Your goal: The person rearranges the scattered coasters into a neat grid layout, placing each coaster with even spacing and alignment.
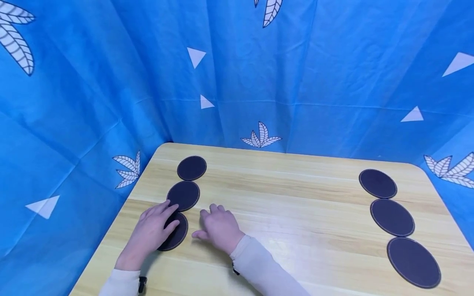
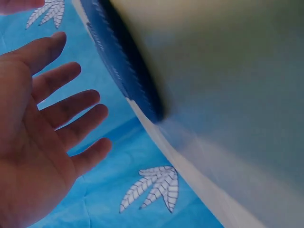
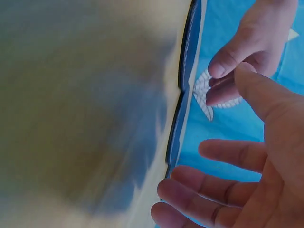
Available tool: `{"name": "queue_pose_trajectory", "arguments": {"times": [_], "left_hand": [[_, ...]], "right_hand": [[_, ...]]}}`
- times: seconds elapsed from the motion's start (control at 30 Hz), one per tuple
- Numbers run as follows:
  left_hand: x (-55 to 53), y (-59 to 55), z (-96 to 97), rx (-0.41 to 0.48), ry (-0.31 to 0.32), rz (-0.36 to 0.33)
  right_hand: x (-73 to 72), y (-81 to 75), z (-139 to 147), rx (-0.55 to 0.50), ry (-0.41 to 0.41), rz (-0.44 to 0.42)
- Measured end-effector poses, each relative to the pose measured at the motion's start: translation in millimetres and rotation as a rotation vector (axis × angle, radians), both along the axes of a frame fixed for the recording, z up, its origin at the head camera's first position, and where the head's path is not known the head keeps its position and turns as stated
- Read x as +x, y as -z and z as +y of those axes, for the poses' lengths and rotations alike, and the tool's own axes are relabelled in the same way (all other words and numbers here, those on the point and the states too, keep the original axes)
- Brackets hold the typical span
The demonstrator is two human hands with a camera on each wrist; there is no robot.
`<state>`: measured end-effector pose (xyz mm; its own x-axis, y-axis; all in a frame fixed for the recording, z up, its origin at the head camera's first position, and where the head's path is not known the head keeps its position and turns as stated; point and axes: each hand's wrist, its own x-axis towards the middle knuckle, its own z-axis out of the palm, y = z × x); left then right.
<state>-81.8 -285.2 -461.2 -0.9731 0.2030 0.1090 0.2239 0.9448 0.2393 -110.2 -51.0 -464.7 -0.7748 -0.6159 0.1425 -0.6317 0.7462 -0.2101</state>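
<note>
Left hand [image 1: 149, 231], right hand [image 1: 221, 229]: both spread, empty — to my eye, a low left sweep could skid the black disc [image 1: 179, 235] beneath along the counter [image 1: 296, 218].

Pale grey sleeves [image 1: 264, 265] bear small black wrist fittings [image 1: 142, 284].

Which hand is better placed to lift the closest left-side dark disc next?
Probably the left: the left hand is over that dark disc, while the right hand is beside it.
</note>
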Motion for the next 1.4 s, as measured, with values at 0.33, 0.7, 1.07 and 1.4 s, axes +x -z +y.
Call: {"name": "queue_pose_trajectory", "arguments": {"times": [0.33, 0.7, 1.07, 1.4], "left_hand": [[7.2, 4.6, -23.7, -0.004, -0.069, -0.108], [6.2, 0.5, -21.5, 0.023, -0.117, -0.232], [6.7, -2.6, -12.0, 0.052, -0.137, -0.272], [5.4, -4.7, -13.1, 0.133, -0.161, -0.291]], "right_hand": [[8.5, 11.1, -27.5, 0.076, 0.014, 0.005], [18.1, 11.3, -46.0, 0.135, 0.040, -0.075], [22.1, 12.5, -54.8, 0.142, 0.046, 0.016], [18.3, 15.3, -51.2, 0.169, 0.083, -0.007]]}}
